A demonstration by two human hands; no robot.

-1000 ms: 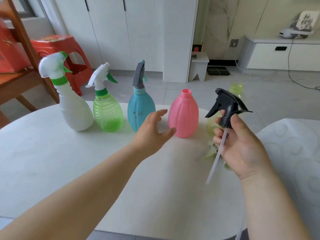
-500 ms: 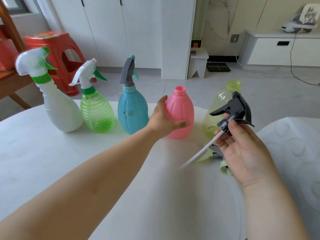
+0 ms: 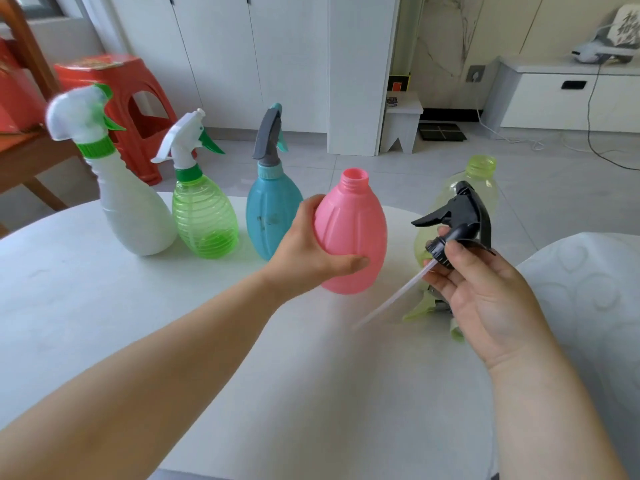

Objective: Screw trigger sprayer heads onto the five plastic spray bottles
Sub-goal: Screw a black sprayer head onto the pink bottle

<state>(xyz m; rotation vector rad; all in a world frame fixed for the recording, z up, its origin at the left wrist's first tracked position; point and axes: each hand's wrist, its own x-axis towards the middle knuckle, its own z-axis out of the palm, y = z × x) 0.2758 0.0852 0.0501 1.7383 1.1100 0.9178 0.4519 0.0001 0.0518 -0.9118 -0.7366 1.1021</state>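
Black sprayer head [image 3: 464,216] is pinched in the right grip [image 3: 485,299], fingers curled round its threaded collar, trigger pointing left, its clear dip tube [image 3: 391,299] slanting down-left over the white desk [image 3: 104,306]. Just behind that grip a pale green sprayer head [image 3: 420,306] lies on the desk. The left grip [image 3: 304,251] wraps the belly of the pink bottle [image 3: 356,237], open neck upward, just left of the black head. Behind the black head stands an uncapped yellow-green bottle [image 3: 485,181]. Farther left, the blue bottle [image 3: 270,216], green bottle [image 3: 204,216] and white bottle [image 3: 131,209] stand in a row, each wearing a sprayer. A red stool [image 3: 114,84] stands on the floor beyond
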